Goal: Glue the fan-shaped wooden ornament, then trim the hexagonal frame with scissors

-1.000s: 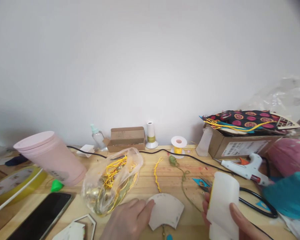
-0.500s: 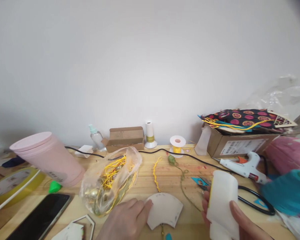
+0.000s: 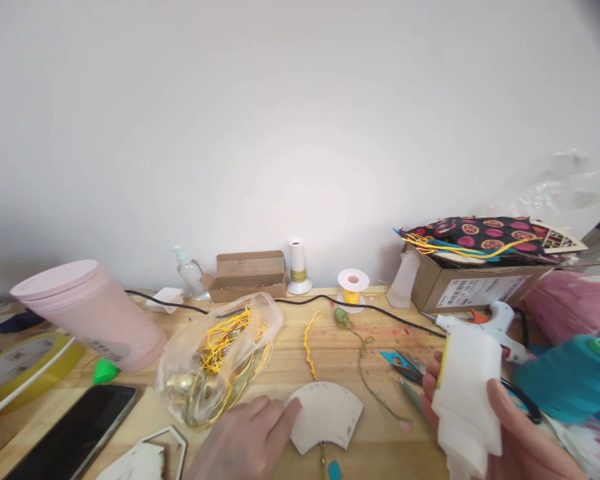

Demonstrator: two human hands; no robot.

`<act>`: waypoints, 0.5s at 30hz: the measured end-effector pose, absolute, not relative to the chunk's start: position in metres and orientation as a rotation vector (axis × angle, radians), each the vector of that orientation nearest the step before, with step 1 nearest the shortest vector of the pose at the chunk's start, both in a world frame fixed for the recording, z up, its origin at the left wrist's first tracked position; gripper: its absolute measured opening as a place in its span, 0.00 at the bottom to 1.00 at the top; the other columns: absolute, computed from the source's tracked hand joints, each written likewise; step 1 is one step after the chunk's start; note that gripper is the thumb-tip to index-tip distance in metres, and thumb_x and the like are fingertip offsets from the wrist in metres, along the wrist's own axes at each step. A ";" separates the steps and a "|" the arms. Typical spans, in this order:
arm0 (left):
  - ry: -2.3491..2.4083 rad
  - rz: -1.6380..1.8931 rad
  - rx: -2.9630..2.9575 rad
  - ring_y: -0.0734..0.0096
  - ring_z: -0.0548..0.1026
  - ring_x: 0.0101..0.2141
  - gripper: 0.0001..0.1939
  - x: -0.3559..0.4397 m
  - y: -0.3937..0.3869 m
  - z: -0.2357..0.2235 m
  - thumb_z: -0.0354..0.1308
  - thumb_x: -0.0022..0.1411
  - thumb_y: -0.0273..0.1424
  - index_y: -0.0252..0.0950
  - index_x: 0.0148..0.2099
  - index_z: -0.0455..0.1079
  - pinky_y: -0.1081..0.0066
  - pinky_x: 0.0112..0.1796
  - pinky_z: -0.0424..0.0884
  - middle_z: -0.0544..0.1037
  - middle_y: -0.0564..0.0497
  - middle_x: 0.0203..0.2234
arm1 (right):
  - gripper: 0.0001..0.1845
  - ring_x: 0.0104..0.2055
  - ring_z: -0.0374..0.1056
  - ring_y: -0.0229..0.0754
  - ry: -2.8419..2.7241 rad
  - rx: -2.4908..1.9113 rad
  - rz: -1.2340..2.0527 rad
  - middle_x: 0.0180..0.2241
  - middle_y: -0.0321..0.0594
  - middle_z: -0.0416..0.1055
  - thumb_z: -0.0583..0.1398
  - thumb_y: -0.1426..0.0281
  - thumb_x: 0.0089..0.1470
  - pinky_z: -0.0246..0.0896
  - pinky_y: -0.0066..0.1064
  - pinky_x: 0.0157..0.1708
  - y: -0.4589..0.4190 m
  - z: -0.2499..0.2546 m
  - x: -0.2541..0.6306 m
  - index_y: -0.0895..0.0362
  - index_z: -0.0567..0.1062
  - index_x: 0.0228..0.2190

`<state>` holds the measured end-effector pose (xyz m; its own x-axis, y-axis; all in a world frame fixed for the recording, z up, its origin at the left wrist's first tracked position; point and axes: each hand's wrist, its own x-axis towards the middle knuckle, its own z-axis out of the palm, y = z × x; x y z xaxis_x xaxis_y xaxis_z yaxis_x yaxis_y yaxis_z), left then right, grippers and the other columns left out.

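Note:
My left hand (image 3: 245, 440) lies on the wooden table (image 3: 330, 353) with its fingertips pressing the left edge of a white fan-shaped card piece (image 3: 325, 417). My right hand (image 3: 510, 433) is closed round a roll of white paper-backed tape (image 3: 465, 393) with a yellow edge, held up at the lower right. A loose white strip hangs from the roll's lower end. A yellow twisted cord (image 3: 307, 343) and a green string (image 3: 365, 357) lie just behind the card piece.
A clear bag of yellow cords and gold bells (image 3: 220, 357), a pink cup (image 3: 90, 313), a phone (image 3: 77, 430) and a yellow tape roll (image 3: 15, 363) sit left. Scissors (image 3: 403, 363), a glue gun (image 3: 485, 323), a cardboard box (image 3: 475, 283) and teal yarn (image 3: 570, 377) are right.
My right hand has lifted the white roll up and to the right, with a strip now hanging from it. The left hand stays on the card piece.

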<state>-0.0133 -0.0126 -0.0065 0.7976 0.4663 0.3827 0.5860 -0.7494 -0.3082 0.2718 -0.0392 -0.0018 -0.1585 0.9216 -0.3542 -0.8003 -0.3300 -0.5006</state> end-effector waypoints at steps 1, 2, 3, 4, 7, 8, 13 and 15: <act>-0.790 -0.395 -2.567 0.72 0.69 0.17 0.14 -0.014 -0.013 -0.006 0.40 0.60 0.18 0.26 0.42 0.65 0.73 0.15 0.65 0.71 0.52 0.18 | 0.19 0.37 0.72 0.51 -0.223 -0.718 1.780 0.37 0.44 0.76 0.65 0.59 0.39 0.70 0.37 0.36 -0.039 -0.002 0.272 0.51 0.77 0.36; -0.787 -0.393 -2.562 0.72 0.69 0.17 0.14 -0.014 -0.013 -0.006 0.40 0.60 0.18 0.26 0.42 0.65 0.73 0.15 0.65 0.71 0.52 0.18 | 0.19 0.37 0.72 0.50 -0.219 -0.711 1.799 0.37 0.44 0.76 0.65 0.59 0.39 0.69 0.37 0.37 -0.040 -0.002 0.272 0.51 0.77 0.36; -0.784 -0.390 -2.556 0.72 0.69 0.17 0.14 -0.014 -0.013 -0.006 0.40 0.59 0.18 0.25 0.43 0.65 0.73 0.15 0.65 0.71 0.52 0.18 | 0.18 0.37 0.72 0.50 -0.219 -0.702 1.817 0.37 0.44 0.76 0.65 0.59 0.39 0.69 0.36 0.38 -0.040 -0.001 0.271 0.52 0.78 0.35; -0.783 -0.385 -2.550 0.71 0.69 0.17 0.14 -0.014 -0.013 -0.006 0.40 0.59 0.18 0.25 0.43 0.65 0.73 0.15 0.65 0.71 0.52 0.18 | 0.18 0.37 0.72 0.49 -0.216 -0.693 1.832 0.37 0.44 0.76 0.65 0.60 0.39 0.69 0.35 0.39 -0.041 0.000 0.271 0.52 0.78 0.35; -0.773 -0.385 -2.553 0.71 0.69 0.17 0.15 -0.013 -0.014 -0.006 0.39 0.59 0.18 0.25 0.43 0.65 0.72 0.15 0.66 0.71 0.51 0.18 | 0.17 0.38 0.72 0.47 -0.205 -0.665 1.845 0.37 0.43 0.76 0.65 0.60 0.39 0.68 0.33 0.39 -0.042 0.005 0.269 0.53 0.78 0.35; -0.771 -0.388 -2.555 0.71 0.70 0.17 0.15 -0.013 -0.013 -0.006 0.39 0.59 0.18 0.25 0.43 0.65 0.72 0.15 0.66 0.71 0.51 0.18 | 0.17 0.38 0.72 0.47 -0.198 -0.659 1.848 0.37 0.43 0.76 0.65 0.61 0.40 0.68 0.34 0.40 -0.042 0.006 0.269 0.54 0.78 0.35; -0.742 -0.358 -2.545 0.71 0.70 0.17 0.15 -0.015 -0.013 -0.003 0.39 0.59 0.17 0.26 0.42 0.65 0.73 0.14 0.65 0.71 0.52 0.18 | 0.18 0.39 0.72 0.47 -0.169 -0.628 1.862 0.37 0.44 0.76 0.65 0.61 0.39 0.69 0.33 0.40 -0.040 0.004 0.268 0.54 0.77 0.35; -0.743 -0.352 -2.547 0.71 0.70 0.17 0.15 -0.015 -0.013 -0.002 0.40 0.58 0.16 0.25 0.42 0.65 0.73 0.15 0.66 0.72 0.52 0.18 | 0.19 0.38 0.72 0.47 -0.148 -0.627 1.865 0.37 0.45 0.76 0.66 0.61 0.38 0.70 0.33 0.38 -0.039 0.007 0.267 0.55 0.78 0.34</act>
